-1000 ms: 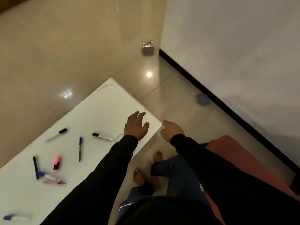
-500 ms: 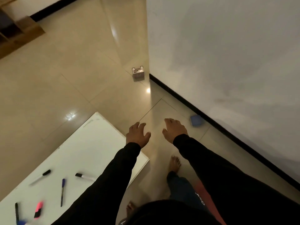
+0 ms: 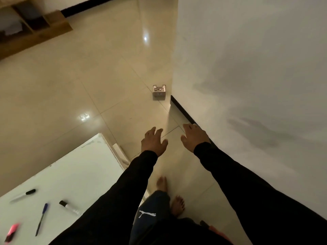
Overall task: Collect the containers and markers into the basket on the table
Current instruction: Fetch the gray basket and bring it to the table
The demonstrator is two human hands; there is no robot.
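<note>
A person stood barefoot on a glossy tiled floor (image 3: 74,89), both arms in black sleeves stretched forward over it. The left hand (image 3: 153,142) and the right hand (image 3: 193,137) were spread open, fingers loosely splayed, palms down, and neither had hold of anything. They hung in the air above bare tile, close to each other, the right one near the dark skirting of a white wall (image 3: 256,71). Held out like that, the arms seemed to serve balance or the beginning of a reach rather than any grasp.

Ahead of the hands, well apart from them, a small boxy container (image 3: 159,90) sat on the floor just beside the corner of the wall. It looked like the likely target.

To the person's left, a white table (image 3: 74,174) carried several markers lying flat and scattered: a black-capped marker (image 3: 23,195), a blue pen (image 3: 42,218), a whiteboard marker (image 3: 69,207) and a pink highlighter (image 3: 12,232) at the frame's edge. No basket was visible, so nothing appeared collected yet.
</note>
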